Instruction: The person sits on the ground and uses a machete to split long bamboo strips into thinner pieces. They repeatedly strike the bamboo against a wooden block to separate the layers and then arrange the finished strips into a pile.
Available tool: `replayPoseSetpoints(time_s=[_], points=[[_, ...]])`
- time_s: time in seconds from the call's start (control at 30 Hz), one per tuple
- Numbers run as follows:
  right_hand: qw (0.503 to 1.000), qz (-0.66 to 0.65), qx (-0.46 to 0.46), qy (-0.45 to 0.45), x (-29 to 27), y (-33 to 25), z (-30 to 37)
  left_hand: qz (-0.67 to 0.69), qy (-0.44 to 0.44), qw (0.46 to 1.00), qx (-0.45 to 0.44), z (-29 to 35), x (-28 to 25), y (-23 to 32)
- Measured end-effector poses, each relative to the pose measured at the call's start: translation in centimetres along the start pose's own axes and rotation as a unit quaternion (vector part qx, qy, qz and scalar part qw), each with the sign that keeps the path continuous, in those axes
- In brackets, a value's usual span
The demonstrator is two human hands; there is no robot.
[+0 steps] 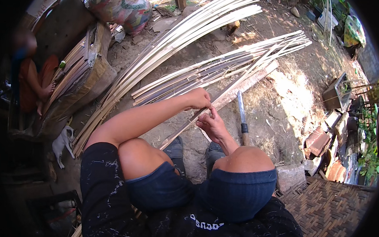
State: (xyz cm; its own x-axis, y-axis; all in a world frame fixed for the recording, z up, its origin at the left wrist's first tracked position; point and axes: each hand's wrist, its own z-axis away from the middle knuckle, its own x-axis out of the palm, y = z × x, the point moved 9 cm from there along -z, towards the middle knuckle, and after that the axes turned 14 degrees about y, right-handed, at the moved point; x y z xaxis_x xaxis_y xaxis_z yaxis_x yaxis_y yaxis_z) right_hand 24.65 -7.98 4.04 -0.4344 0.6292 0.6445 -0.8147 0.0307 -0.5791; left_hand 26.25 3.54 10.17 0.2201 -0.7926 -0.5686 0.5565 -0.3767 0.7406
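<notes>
While pinching one long bamboo strip (pixel 185 129) between the knees, left hand (pixel 200 98) closed over its upper part, fingers curled down around it. Right hand (pixel 212 124) just below, thumb and fingers narrowed onto the same strip, nearly touching the left. Strip itself slanting from low between the feet up toward the far right, running on beside a thicker split length of bamboo (pixel 245 85) lying on the dirt.

Just right of the right hand, a long knife (pixel 241 116) flat on the ground (pixel 277 125), blade pointing away, dark handle near the right knee, untouched. Beyond the hands, a spread bundle of darker and paler strips (pixel 224 67) fanned out across the earth, ends reaching into sunlight. Farther left, a big curved sheaf of pale strips (pixel 175 43) sweeping from lower left up to the top middle.

Down at bottom right, a woven bamboo mat (pixel 332 203), with a grey stone block (pixel 289 176) near its corner by the right knee. At far left, a brown sack-wrapped bundle of slats (pixel 80 79), another person in an orange garment (pixel 32 81) seated beside it, and a small white animal (pixel 63 141) on the ground below. Top left, a colourful stuffed sack (pixel 118 7). At right edge, bricks, tiles and green plants in a jumble.
</notes>
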Motion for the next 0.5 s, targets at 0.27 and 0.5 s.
replayPoseSetpoints(time_s=[0.27,0.5], points=[[1.0,0.003,0.016,0.024,0.5,-0.1,0.7,-0.06,-0.008,0.998,0.023,-1.1,0.6,-0.5],[0.999,-0.013,0.042,0.018,1.0,0.5,0.8,-0.127,-0.062,0.99,0.009,-0.4,0.6,0.5]])
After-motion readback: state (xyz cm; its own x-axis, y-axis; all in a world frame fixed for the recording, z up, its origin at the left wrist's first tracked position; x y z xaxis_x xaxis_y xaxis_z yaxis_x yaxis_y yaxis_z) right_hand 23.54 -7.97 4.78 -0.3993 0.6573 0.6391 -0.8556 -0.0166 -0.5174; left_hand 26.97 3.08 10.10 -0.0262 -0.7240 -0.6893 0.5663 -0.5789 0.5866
